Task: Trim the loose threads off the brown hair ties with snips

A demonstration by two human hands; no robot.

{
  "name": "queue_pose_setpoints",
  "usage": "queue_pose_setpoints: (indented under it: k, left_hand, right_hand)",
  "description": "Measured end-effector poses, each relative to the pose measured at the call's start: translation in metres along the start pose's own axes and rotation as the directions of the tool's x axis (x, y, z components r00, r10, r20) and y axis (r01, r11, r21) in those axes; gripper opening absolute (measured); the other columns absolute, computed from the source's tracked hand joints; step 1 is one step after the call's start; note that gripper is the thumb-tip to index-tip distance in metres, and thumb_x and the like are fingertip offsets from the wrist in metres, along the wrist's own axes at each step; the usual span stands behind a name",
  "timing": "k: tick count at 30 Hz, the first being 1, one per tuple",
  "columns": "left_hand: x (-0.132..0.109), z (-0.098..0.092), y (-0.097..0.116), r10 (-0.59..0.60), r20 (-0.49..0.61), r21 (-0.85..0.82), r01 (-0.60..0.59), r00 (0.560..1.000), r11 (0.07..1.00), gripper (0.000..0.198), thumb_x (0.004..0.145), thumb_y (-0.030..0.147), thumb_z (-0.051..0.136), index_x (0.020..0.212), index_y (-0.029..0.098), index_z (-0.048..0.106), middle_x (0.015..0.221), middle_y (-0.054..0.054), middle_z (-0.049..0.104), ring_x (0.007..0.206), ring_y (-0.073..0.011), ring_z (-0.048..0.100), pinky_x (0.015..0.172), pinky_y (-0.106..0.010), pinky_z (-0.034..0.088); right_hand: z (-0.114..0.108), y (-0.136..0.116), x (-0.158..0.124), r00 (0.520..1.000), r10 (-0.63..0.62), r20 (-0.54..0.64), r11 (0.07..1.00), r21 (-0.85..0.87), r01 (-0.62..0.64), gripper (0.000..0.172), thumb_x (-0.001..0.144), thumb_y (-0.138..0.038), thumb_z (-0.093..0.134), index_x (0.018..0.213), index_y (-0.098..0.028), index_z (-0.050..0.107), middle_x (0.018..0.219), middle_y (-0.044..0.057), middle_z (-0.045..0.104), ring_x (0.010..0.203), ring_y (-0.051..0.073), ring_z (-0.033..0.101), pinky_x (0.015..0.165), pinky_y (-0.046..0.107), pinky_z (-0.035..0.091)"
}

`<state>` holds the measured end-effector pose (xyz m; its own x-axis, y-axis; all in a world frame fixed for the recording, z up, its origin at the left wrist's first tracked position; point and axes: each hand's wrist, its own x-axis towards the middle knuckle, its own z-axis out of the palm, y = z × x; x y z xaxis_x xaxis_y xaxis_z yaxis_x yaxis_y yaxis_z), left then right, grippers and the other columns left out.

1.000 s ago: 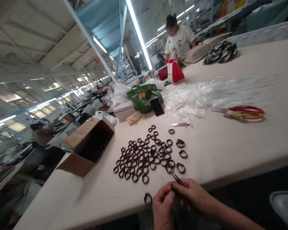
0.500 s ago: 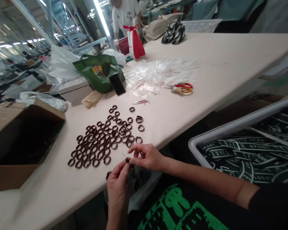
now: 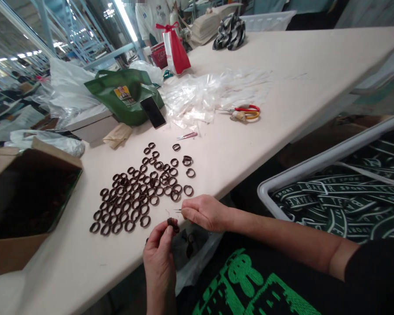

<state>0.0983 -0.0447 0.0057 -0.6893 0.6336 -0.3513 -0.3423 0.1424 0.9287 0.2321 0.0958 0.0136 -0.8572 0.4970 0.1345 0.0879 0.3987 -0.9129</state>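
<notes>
My left hand [image 3: 159, 253] is closed at the table's near edge, pinching a small dark brown ring [image 3: 173, 224] between thumb and fingertips. My right hand [image 3: 204, 212] is closed just to the right of it, gripping a thin metal tool whose tip [image 3: 178, 211] points left toward the ring. Several matching brown rings [image 3: 141, 188] lie spread on the cream table [image 3: 282, 100] just beyond both hands. A clear plastic bag [image 3: 192, 251] with dark pieces hangs below the table edge in my lap.
An open cardboard box [image 3: 26, 197] stands at the left. Farther back lie small pink snips [image 3: 188, 136], red-handled scissors [image 3: 246, 113], a heap of clear bags [image 3: 210, 94], a phone [image 3: 153, 112] against a green bag [image 3: 121, 94], and a red gift bag [image 3: 174, 48]. A white crate [image 3: 341, 183] of printed straps stands at my right. A person stands at the far end.
The view has tilted down and to the right. My hands have drawn slightly apart; the ring stays in the left hand and the right has shifted a little to the right.
</notes>
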Motion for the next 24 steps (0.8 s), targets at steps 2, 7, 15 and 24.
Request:
queue_pose_setpoints:
  k: [2,7,15,24]
  left_hand:
    - [0.0000,-0.0011,0.0000,0.018,0.015,0.029,-0.018,1.000,0.999,0.032,0.066,0.038,0.084,0.089,0.019,0.076,0.091,-0.004,0.076,0.086,-0.0147,0.068,0.083,-0.024,0.052]
    - [-0.0005,-0.0049,-0.0016,0.072,0.043,0.163,-0.078,0.996,0.983,0.030,0.072,0.039,0.080,0.094,0.019,0.075,0.095,-0.003,0.075,0.092,-0.0161,0.067,0.089,-0.026,0.050]
    - [0.0005,-0.0088,-0.0060,0.093,0.057,0.273,-0.105,0.994,0.956,0.031,0.074,0.041,0.078,0.095,0.019,0.075,0.098,-0.005,0.075,0.094,-0.0183,0.066,0.093,-0.030,0.049]
    - [-0.0005,-0.0064,-0.0069,0.084,0.045,0.253,-0.093,0.995,0.963,0.034,0.071,0.041,0.079,0.094,0.016,0.075,0.095,-0.008,0.075,0.094,-0.0211,0.066,0.094,-0.035,0.050]
  right_hand:
    - [0.0021,-0.0021,-0.0021,1.000,-0.003,0.014,1.000,-0.023,0.004,0.038,0.099,-0.040,0.042,0.073,-0.016,0.055,0.063,-0.002,0.051,0.058,0.010,0.044,0.057,0.021,0.032]
    - [0.0043,-0.0009,-0.0017,0.998,-0.025,0.052,0.999,-0.046,0.028,0.033,0.097,-0.039,0.049,0.079,-0.015,0.062,0.069,0.000,0.056,0.062,0.010,0.047,0.059,0.021,0.032]
    - [0.0009,0.0038,-0.0002,0.996,-0.046,0.079,0.996,-0.074,0.052,0.033,0.097,-0.039,0.051,0.081,-0.013,0.066,0.074,0.002,0.063,0.067,0.011,0.054,0.062,0.021,0.036]
    - [-0.0005,0.0068,-0.0006,0.992,-0.117,0.048,0.990,-0.080,0.120,0.033,0.096,-0.039,0.053,0.081,-0.014,0.067,0.074,0.003,0.064,0.068,0.013,0.054,0.063,0.022,0.038]
